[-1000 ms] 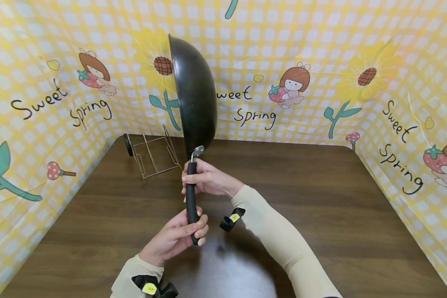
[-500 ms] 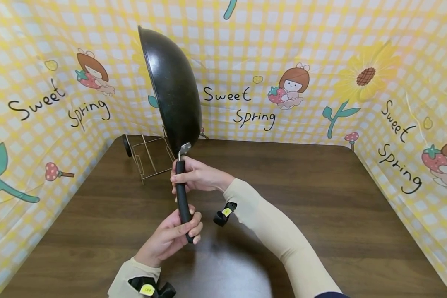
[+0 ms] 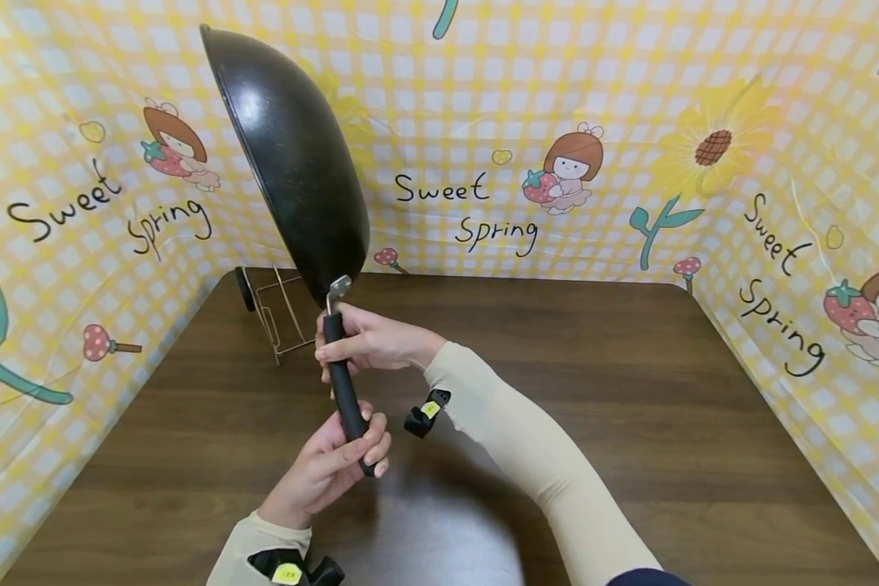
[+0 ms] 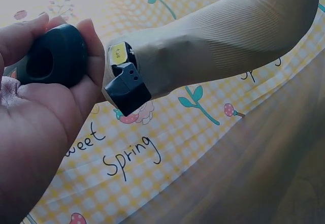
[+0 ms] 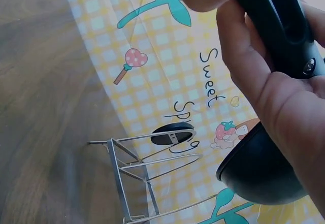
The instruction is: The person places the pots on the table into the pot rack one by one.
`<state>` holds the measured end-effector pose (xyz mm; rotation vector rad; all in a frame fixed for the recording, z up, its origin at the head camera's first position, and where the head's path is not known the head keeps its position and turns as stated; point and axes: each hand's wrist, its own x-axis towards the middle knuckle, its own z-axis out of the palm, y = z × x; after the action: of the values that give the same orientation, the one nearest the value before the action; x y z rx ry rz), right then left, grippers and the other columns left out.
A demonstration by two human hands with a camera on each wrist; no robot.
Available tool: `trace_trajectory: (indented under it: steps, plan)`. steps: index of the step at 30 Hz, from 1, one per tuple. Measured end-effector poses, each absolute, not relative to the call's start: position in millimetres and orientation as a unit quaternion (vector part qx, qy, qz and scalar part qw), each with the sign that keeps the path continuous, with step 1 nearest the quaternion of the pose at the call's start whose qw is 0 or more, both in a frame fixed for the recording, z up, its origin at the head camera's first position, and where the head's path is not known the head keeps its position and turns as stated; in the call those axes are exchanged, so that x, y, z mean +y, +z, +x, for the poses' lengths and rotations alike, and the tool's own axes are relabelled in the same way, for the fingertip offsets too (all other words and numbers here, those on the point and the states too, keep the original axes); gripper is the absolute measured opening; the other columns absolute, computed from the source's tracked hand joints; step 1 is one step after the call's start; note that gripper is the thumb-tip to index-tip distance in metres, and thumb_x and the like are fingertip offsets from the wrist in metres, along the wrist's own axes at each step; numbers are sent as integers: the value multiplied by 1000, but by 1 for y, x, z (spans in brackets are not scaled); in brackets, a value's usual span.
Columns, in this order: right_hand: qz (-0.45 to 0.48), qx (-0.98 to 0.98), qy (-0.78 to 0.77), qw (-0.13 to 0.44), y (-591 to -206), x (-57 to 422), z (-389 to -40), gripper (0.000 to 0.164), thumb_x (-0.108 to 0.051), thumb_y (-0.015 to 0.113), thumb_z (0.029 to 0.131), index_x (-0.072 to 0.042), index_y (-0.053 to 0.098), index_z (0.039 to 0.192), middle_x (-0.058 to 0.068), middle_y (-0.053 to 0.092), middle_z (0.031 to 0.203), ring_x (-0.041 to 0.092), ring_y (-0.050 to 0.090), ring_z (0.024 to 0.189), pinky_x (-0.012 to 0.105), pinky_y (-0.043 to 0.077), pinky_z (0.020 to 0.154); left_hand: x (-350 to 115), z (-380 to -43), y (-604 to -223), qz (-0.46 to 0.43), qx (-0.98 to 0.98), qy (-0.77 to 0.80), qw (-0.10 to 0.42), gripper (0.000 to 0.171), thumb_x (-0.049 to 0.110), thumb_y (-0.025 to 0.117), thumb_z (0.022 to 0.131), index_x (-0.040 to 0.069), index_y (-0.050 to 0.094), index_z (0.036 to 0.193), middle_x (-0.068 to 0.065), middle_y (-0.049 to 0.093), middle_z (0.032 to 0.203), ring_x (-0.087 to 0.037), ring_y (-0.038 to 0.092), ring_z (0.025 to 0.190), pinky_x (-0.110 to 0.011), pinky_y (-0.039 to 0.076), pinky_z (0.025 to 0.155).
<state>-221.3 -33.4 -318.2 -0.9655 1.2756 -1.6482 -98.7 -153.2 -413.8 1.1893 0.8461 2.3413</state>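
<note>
A black wok (image 3: 293,155) is held up off the table, tilted to the left, its rounded outside facing right and its inside hidden. My left hand (image 3: 330,464) grips the lower end of its black handle (image 3: 346,399). Higher up, near the metal bracket (image 3: 339,287), my right hand (image 3: 369,338) holds the same handle. In the left wrist view the handle's hollow end (image 4: 56,56) sits between curled fingers. The right wrist view shows the wok's bowl (image 5: 261,170) beyond the right hand (image 5: 284,97).
A metal wire rack (image 3: 282,313) with a round black disc (image 3: 245,288) stands on the brown wooden table (image 3: 557,391) at the back left, partly behind the wok. Checked cloth (image 3: 447,106) walls surround the table at the back and sides.
The wok has tipped and moved leftward, from nearly upright to leaning left, now covering part of the rack. Both hands have shifted left with it, keeping their grip on the handle.
</note>
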Motion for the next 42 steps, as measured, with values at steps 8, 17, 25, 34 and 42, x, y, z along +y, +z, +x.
trace_trajectory:
  steps: [8, 17, 25, 34, 42]
  plan:
    - [-369, 513, -645, 430, -319, -41, -225, 21, 15, 41, 96, -2, 36, 107, 12, 54, 88, 24, 64, 74, 35, 56, 71, -152, -100, -419, 428, 292, 838, 173, 35, -10, 22, 103, 6, 36, 131, -2, 46, 107, -16, 44, 89, -29, 47, 88]
    - [-349, 524, -635, 447, -324, -53, -230, 19, 12, 43, 97, -3, 36, 107, 12, 53, 87, 25, 65, 75, 35, 55, 73, -158, -100, -425, 415, 275, 852, 163, 34, -8, 19, 104, 5, 36, 132, -3, 47, 106, -16, 41, 87, -29, 47, 88]
    - [-341, 527, -626, 463, -331, -66, -232, 20, 10, 44, 97, -4, 35, 108, 12, 54, 86, 24, 65, 75, 36, 55, 71, -165, -96, -429, 402, 252, 864, 166, 31, -6, 17, 104, 5, 33, 129, -3, 45, 107, -17, 35, 86, -29, 45, 87]
    - [-326, 526, -626, 474, -342, -73, -232, 18, 9, 44, 98, -5, 37, 107, 11, 54, 88, 23, 66, 74, 37, 55, 69, -169, -93, -435, 390, 226, 876, 172, 32, -5, 16, 104, 3, 35, 129, -4, 46, 107, -15, 44, 92, -29, 43, 87]
    - [-308, 529, -628, 481, -351, -81, -231, 16, 9, 44, 98, -4, 38, 104, 11, 55, 86, 24, 66, 73, 36, 56, 69, -171, -90, -442, 382, 201, 885, 174, 32, -4, 15, 105, 2, 36, 129, -5, 46, 107, -15, 46, 94, -28, 36, 82]
